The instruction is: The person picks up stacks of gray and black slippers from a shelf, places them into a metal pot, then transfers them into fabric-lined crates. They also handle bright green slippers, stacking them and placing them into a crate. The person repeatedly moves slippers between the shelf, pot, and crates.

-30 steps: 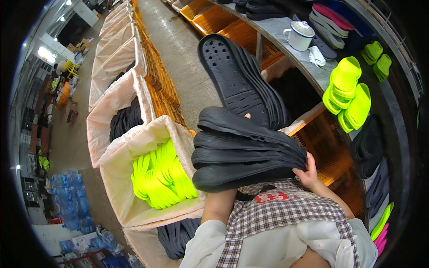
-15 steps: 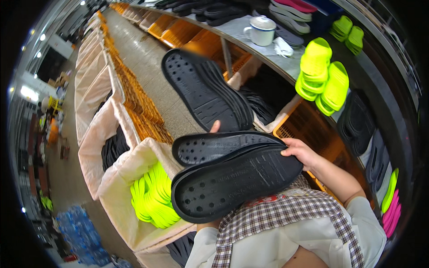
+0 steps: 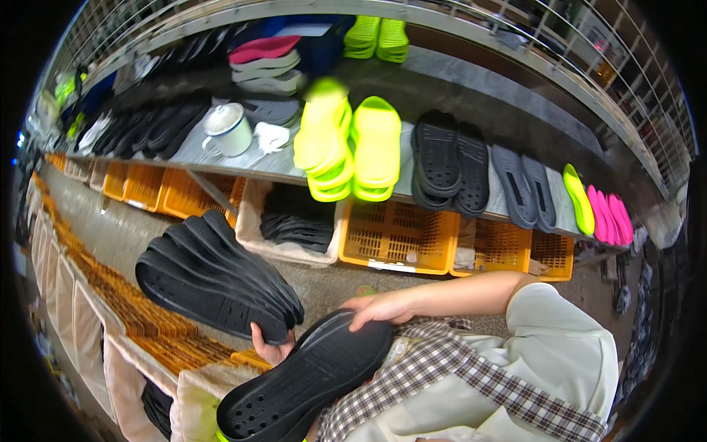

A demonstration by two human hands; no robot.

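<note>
A thick fanned stack of black shoe soles is in my left hand, whose fingers wrap the near end; its forearm is hidden. In front of it, my right hand pinches the end of another black sole, thumb on its upper face. This sole slants down to the left across my checked apron, its holed end lowest. A second edge shows beneath it, so more than one sole may be there.
Ahead, a bench carries neon yellow soles, black soles, grey soles, pink soles and a white mug. Orange crates and a cloth-lined crate of black soles stand below. More lined crates line the left.
My view has swung right, toward the bench. The stack in my left hand has spread into a wider fan. My right hand's sole has tilted, its holed end lower.
</note>
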